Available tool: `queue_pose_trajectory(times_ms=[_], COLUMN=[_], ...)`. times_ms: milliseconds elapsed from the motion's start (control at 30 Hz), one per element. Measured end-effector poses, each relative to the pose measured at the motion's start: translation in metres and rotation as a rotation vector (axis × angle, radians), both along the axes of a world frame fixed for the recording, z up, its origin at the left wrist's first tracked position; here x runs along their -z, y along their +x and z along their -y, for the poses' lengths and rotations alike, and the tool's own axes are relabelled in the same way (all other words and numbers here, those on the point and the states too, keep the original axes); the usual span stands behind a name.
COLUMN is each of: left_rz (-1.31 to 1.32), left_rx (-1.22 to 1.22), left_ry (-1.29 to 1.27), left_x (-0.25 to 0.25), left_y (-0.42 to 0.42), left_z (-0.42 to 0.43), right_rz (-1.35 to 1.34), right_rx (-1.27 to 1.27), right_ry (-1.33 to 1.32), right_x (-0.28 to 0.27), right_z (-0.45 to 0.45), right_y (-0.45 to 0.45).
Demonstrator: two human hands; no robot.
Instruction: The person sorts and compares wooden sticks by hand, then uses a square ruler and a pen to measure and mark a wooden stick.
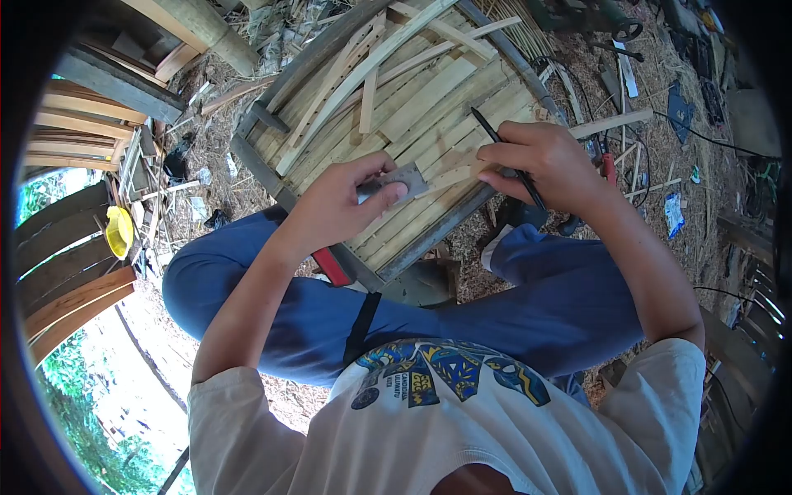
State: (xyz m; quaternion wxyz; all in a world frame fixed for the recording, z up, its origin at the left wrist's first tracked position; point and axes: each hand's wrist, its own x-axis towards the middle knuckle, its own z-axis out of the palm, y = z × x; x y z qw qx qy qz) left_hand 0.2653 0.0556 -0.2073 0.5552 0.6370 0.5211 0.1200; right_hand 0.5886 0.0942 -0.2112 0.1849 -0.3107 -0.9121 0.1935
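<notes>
My left hand [346, 198] is closed, with thumb and fingers pinching a small grey flat plate [407, 178] that looks like metal. Its edge lies over the near end of a light wooden strip [452, 176]. My right hand [546, 158] is closed around a slim black pen-like tool [486, 124], slanted with its narrow end pointing up and left. The strip runs beneath that hand and comes out on its right side. Both hands are above a slatted wooden work table [396, 239] in front of my crossed legs.
Curved and straight wood strips [367, 70] lie on the table's far part. A red object [332, 266] sits by the table's near left corner. A yellow hard-hat-like item [120, 233] is at left. Red-handled pliers [609, 168], cables and wood scraps litter the ground at right.
</notes>
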Motion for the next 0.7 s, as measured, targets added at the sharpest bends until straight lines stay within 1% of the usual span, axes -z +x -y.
queue_pose_trajectory(times_ms=[100,200,300,500,600,700], left_rz=[-0.127,-0.174,-0.162,-0.007,0.012,0.015], left_rx=[0.155,0.179,0.189,0.184,0.147,0.122], left_ry=[0.151,0.148,0.181,0.16,0.055,0.043], left_x=[0.0069,0.0016,-0.0027,-0.0008,0.0028,0.0013], left_y=[-0.0028,-0.0012,0.0001,-0.0009,-0.0034,-0.0024], left_z=[0.0024,0.0041,0.0051,0.0058,0.0062,0.0062], right_rz=[-0.009,-0.003,-0.006,-0.004,-0.004,-0.008], right_rx=[-0.023,-0.018,-0.016,-0.024,-0.017,-0.003], right_ry=[0.042,0.04,0.045,0.064,0.055,0.043], right_x=[-0.0001,0.0001,0.0029,0.0007,0.0,0.0002], right_z=[0.001,0.0038,0.0059,0.0087,0.0097,0.0094], right_y=[-0.0025,-0.0042,-0.0046,-0.0065,-0.0069,-0.0064])
